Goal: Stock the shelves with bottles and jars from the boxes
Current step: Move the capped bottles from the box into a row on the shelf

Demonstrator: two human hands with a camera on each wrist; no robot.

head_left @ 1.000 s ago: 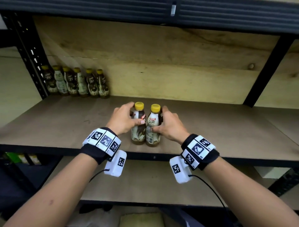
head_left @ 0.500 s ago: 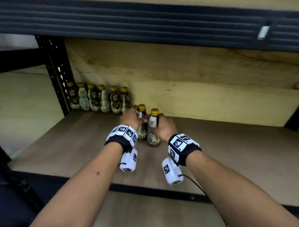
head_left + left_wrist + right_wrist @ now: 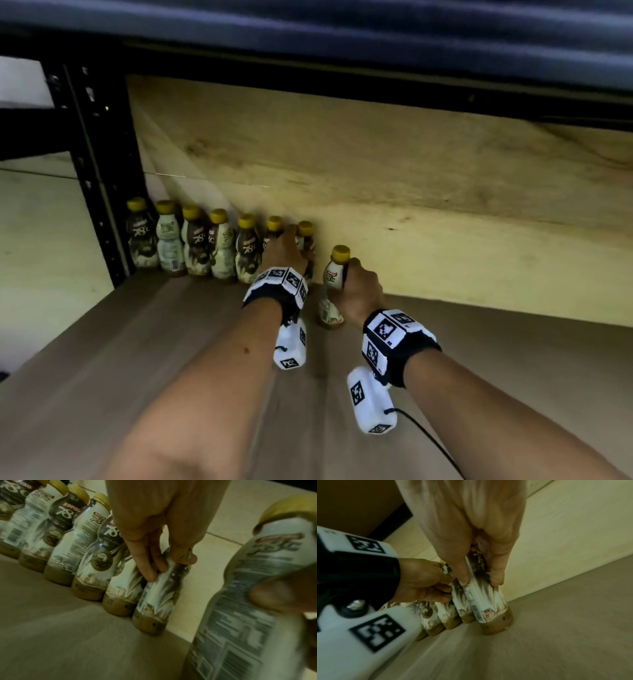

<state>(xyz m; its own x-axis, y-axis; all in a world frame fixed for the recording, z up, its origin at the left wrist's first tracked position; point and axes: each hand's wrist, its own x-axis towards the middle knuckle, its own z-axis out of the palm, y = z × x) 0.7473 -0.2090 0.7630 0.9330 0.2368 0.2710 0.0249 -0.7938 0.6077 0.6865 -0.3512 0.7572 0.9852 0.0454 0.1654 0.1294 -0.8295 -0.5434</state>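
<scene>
Bottles line the shelf; my left hand grips the end bottle, apparently set down, my right hand clasps another bottle.

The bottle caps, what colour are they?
Yellow; the bottle caps show best in the head view.
</scene>
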